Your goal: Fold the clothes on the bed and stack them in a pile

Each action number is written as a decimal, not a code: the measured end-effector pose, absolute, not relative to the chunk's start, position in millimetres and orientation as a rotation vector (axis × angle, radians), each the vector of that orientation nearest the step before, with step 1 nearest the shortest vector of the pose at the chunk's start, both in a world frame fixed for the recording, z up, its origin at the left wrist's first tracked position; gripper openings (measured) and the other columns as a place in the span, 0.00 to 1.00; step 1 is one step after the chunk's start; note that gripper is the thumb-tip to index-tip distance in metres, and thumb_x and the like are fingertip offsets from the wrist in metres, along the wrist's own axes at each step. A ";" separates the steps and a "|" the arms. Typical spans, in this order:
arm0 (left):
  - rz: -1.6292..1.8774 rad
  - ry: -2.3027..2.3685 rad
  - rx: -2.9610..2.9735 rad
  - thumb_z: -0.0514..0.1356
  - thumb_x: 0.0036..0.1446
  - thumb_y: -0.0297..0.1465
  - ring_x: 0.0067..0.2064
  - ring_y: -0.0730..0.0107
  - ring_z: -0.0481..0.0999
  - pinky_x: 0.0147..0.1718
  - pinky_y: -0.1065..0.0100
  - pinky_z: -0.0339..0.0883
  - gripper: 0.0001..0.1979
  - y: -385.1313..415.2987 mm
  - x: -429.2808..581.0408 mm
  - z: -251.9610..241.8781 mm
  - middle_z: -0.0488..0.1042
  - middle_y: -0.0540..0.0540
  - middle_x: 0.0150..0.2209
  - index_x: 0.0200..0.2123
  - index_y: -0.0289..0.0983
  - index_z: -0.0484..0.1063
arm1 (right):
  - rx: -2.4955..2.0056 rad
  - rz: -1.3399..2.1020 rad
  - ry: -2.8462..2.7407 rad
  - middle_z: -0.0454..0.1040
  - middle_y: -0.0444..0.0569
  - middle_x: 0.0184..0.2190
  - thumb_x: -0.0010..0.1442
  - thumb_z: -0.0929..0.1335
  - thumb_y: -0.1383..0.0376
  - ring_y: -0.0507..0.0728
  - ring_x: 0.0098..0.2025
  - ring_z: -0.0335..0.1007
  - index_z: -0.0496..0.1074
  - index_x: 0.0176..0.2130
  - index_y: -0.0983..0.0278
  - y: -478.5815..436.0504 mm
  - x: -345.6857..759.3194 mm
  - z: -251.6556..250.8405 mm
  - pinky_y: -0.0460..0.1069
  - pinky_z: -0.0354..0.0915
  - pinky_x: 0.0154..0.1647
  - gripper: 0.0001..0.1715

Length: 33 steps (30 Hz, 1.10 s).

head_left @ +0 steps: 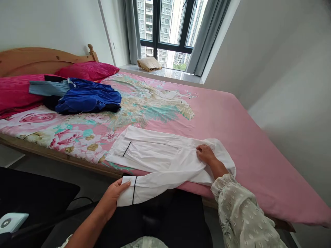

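A white shirt [155, 151] lies partly folded on the near edge of the bed. One sleeve, with a dark stripe near its cuff, lies on the body of the shirt. The other sleeve stretches toward me past the bed's edge, and my left hand [113, 194] pinches its cuff, thumb on top. My right hand [206, 153] rests on the shirt near its right end, fingers curled against the white cloth; the fingertips are partly hidden, so whether cloth is gripped is unclear.
Blue and dark clothes [88, 96] lie in a pile by red pillows [88, 70] at the left. The pink bed [219, 113] stretches to the right. A tan bundle [149, 63] sits on the windowsill. Below are a black chair [178, 220] and a white device [12, 222].
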<state>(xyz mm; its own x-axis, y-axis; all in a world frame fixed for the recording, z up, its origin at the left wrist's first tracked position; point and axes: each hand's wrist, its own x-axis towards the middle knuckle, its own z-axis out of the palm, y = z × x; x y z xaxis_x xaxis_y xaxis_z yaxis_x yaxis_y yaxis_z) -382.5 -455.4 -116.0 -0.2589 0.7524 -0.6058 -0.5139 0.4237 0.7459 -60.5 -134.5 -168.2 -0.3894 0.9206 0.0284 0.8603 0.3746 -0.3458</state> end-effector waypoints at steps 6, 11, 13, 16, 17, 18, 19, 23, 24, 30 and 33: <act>1.319 1.543 0.378 0.72 0.37 0.35 0.29 0.65 0.78 0.30 0.70 0.71 0.20 -442.5 -395.4 -100.5 0.80 0.50 0.29 0.36 0.38 0.75 | -1.582 0.486 -2.381 0.74 0.52 0.43 0.54 0.62 0.74 0.55 0.48 0.65 0.74 0.37 0.66 -134.4 -61.2 -162.7 0.47 0.54 0.57 0.14; 1.407 1.886 0.844 0.69 0.36 0.45 0.35 0.63 0.75 0.34 0.71 0.70 0.22 -409.2 -401.1 -35.6 0.79 0.51 0.32 0.35 0.41 0.76 | -1.555 0.611 -2.328 0.75 0.49 0.42 0.49 0.60 0.79 0.53 0.48 0.66 0.73 0.36 0.63 -130.9 -56.3 -157.2 0.46 0.56 0.55 0.20; 1.386 2.041 0.996 0.67 0.37 0.48 0.35 0.63 0.74 0.36 0.69 0.69 0.25 -390.9 -401.9 -7.6 0.78 0.51 0.31 0.37 0.39 0.76 | -1.553 0.665 -2.296 0.75 0.47 0.40 0.45 0.59 0.80 0.53 0.45 0.68 0.72 0.37 0.62 -129.2 -51.1 -154.6 0.45 0.59 0.51 0.24; 1.335 2.229 1.176 0.63 0.45 0.47 0.34 0.67 0.72 0.40 0.67 0.66 0.25 -355.9 -409.6 21.9 0.76 0.52 0.30 0.41 0.35 0.76 | -1.531 0.756 -2.258 0.75 0.44 0.38 0.43 0.59 0.79 0.53 0.43 0.69 0.72 0.36 0.61 -126.1 -41.1 -150.2 0.45 0.62 0.46 0.24; 1.329 2.258 1.231 0.62 0.47 0.46 0.34 0.68 0.72 0.41 0.67 0.65 0.24 -342.3 -414.8 26.6 0.76 0.53 0.30 0.41 0.35 0.76 | -1.517 0.788 -2.250 0.75 0.44 0.37 0.45 0.58 0.78 0.53 0.42 0.69 0.72 0.35 0.61 -125.2 -37.8 -148.7 0.44 0.62 0.45 0.23; 1.339 2.254 1.271 0.61 0.48 0.46 0.35 0.68 0.72 0.40 0.68 0.64 0.23 -328.1 -421.4 28.3 0.75 0.53 0.30 0.41 0.35 0.76 | -1.503 0.817 -2.244 0.76 0.43 0.37 0.46 0.58 0.77 0.52 0.41 0.70 0.72 0.34 0.62 -124.3 -34.6 -147.4 0.44 0.63 0.43 0.21; 1.358 2.221 1.283 0.61 0.48 0.46 0.34 0.68 0.72 0.37 0.69 0.64 0.22 -313.8 -429.2 27.2 0.76 0.52 0.31 0.41 0.36 0.76 | -1.490 0.843 -2.240 0.76 0.44 0.36 0.48 0.58 0.76 0.52 0.40 0.70 0.72 0.33 0.62 -123.7 -31.9 -146.3 0.43 0.63 0.41 0.19; 1.404 1.990 1.067 0.66 0.39 0.42 0.28 0.71 0.71 0.26 0.73 0.65 0.20 -263.5 -466.1 1.0 0.76 0.52 0.29 0.38 0.41 0.75 | -1.488 0.835 -2.229 0.75 0.44 0.33 0.52 0.59 0.71 0.52 0.35 0.69 0.72 0.29 0.63 -123.7 -26.6 -143.0 0.43 0.62 0.35 0.13; 1.393 1.952 0.986 0.68 0.36 0.40 0.26 0.72 0.70 0.24 0.73 0.64 0.21 -254.6 -474.8 -7.9 0.75 0.53 0.28 0.37 0.41 0.75 | -1.503 0.801 -2.226 0.75 0.45 0.32 0.52 0.60 0.69 0.52 0.34 0.68 0.71 0.28 0.63 -123.8 -27.0 -142.2 0.44 0.61 0.34 0.11; 1.282 1.866 0.795 0.69 0.29 0.38 0.21 0.73 0.70 0.20 0.73 0.63 0.26 -232.5 -507.9 -49.0 0.73 0.52 0.23 0.35 0.35 0.71 | -1.639 0.516 -2.201 0.70 0.46 0.29 0.62 0.56 0.60 0.54 0.33 0.63 0.65 0.30 0.62 -121.3 -38.7 -138.7 0.46 0.56 0.35 0.15; 1.191 1.925 0.809 0.67 0.30 0.39 0.22 0.72 0.70 0.20 0.73 0.61 0.24 -230.0 -516.2 -66.5 0.74 0.51 0.23 0.34 0.34 0.72 | -1.679 0.434 -2.213 0.69 0.47 0.29 0.62 0.56 0.59 0.55 0.34 0.63 0.64 0.31 0.61 -120.0 -43.9 -141.3 0.48 0.53 0.35 0.14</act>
<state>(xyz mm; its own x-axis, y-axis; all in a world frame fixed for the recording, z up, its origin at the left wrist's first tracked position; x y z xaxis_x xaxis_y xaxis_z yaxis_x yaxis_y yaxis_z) -516.2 -230.0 -66.5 -0.5428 0.8021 -0.2489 0.1355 0.3761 0.9166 -43.9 -120.0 -141.3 -0.2521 0.9648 0.0752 0.8649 0.2595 -0.4296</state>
